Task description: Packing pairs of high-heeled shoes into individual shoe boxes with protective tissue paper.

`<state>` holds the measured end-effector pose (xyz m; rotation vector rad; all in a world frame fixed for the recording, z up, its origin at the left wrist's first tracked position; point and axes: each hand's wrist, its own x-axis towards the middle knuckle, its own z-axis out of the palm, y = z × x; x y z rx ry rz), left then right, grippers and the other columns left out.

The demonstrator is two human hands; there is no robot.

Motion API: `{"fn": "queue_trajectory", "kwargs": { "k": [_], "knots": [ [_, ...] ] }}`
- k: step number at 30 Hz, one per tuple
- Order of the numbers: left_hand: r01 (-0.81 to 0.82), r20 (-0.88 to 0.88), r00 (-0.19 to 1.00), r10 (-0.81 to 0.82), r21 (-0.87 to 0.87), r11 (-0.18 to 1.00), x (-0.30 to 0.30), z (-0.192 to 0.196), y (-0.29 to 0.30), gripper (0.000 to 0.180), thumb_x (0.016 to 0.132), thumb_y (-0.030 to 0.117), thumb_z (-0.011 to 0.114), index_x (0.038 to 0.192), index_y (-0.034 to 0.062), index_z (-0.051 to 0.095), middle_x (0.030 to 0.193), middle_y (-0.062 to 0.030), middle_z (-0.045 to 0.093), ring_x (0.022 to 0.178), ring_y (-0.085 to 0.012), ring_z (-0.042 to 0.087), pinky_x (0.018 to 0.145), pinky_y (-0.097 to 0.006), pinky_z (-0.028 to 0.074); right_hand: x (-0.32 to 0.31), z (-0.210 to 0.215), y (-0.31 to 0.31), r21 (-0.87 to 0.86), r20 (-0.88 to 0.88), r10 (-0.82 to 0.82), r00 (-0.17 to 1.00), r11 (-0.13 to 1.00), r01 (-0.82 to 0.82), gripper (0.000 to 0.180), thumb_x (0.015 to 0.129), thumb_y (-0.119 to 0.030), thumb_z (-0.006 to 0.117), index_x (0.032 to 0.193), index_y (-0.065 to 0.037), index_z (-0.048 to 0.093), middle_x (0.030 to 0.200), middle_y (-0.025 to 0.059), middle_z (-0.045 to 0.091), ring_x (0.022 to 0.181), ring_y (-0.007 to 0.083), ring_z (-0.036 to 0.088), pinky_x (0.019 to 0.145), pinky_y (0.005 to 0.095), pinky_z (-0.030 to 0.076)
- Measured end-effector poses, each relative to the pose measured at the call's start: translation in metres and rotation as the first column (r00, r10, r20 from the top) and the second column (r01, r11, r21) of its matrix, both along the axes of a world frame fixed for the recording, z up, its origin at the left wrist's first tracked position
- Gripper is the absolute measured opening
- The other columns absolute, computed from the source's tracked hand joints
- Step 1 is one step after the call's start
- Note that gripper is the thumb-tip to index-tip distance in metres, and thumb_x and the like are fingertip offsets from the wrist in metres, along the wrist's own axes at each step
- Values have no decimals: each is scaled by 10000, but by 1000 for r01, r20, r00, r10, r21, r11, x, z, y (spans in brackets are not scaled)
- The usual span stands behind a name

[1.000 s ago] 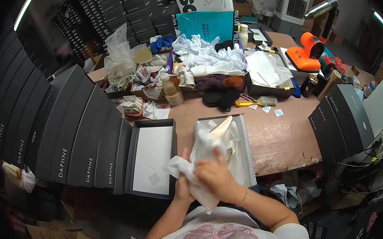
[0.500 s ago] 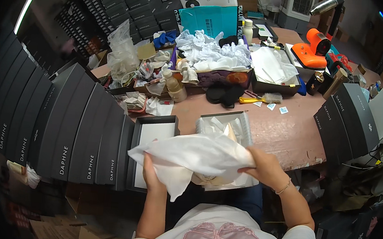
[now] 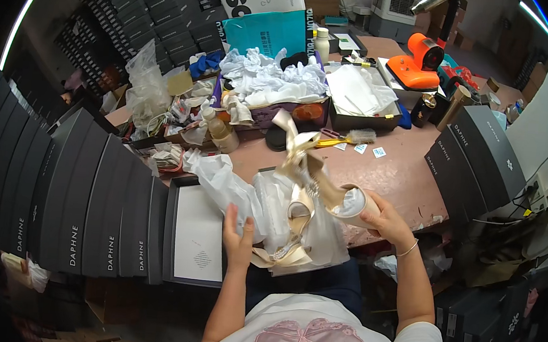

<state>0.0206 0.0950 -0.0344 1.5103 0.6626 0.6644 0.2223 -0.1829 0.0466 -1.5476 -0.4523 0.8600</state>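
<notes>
My right hand [image 3: 384, 220] grips a cream satin shoe [image 3: 325, 185] by its toe end, raised over the right side of the shoebox. White paper stuffing shows in the shoe, and a long satin ribbon [image 3: 285, 123] trails from its far end. In the paper-lined shoebox [image 3: 335, 254] lies another cream shoe [image 3: 299, 215] with ribbon and a sparkling trim. My left hand [image 3: 237, 239] is at the box's left side, fingers up and apart, against a crumpled sheet of white tissue paper [image 3: 230, 187]. Left of it sits the dark box lid [image 3: 200, 236], its pale inside showing.
Dark shoeboxes [image 3: 95, 207] stand in a row at the left, and more boxes [image 3: 477, 156] stack at the right. Behind are a bin of crumpled white paper [image 3: 272, 76], a bottle [image 3: 222, 134], a yellow-handled brush [image 3: 355, 138] and an orange device [image 3: 417, 63].
The tissue sheet held between both hands has gone to the left, beside the box. My right hand has let go of it and lifted a shoe. The view has shifted slightly.
</notes>
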Motion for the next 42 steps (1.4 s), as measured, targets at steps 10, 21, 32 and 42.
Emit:
{"fn": "queue_trajectory", "kwargs": {
  "k": [10, 21, 32, 42],
  "knots": [
    [573, 184, 605, -775, -776, 264, -13, 56, -57, 738, 930, 654, 316, 1378, 74, 393, 1200, -183, 569, 950, -227, 659, 671, -297, 572, -3, 43, 94, -350, 623, 640, 449, 742, -572, 589, 682, -420, 802, 1109, -49, 638, 1063, 135, 633, 971, 275, 610, 835, 357, 466],
    [171, 282, 949, 142, -838, 517, -31, 55, -80, 661, 993, 581, 220, 1367, 59, 376, 1292, -111, 498, 1196, -239, 493, 1041, -390, 376, -119, -13, 126, -57, 953, 109, 282, 981, -186, 522, 742, -231, 745, 1198, -51, 566, 953, 83, 586, 888, 251, 559, 780, 373, 409],
    [248, 353, 932, 86, -792, 557, -41, 58, -84, 733, 963, 636, 247, 1423, 68, 307, 1386, -108, 423, 1285, -236, 412, 1084, -401, 319, -116, -2, 140, -210, 655, 419, 629, 900, -381, 651, 739, -418, 759, 1193, -13, 528, 995, 151, 575, 901, 324, 555, 772, 398, 449],
    [208, 325, 942, 83, -760, 615, -38, 45, -83, 503, 1025, 443, 318, 1439, 168, 240, 1397, -88, 396, 1288, -235, 404, 1081, -405, 333, -115, -6, 120, -151, 673, 354, 649, 925, -348, 445, 734, -283, 760, 1073, -41, 603, 951, 171, 613, 884, 352, 596, 778, 402, 479]
  ]
}}
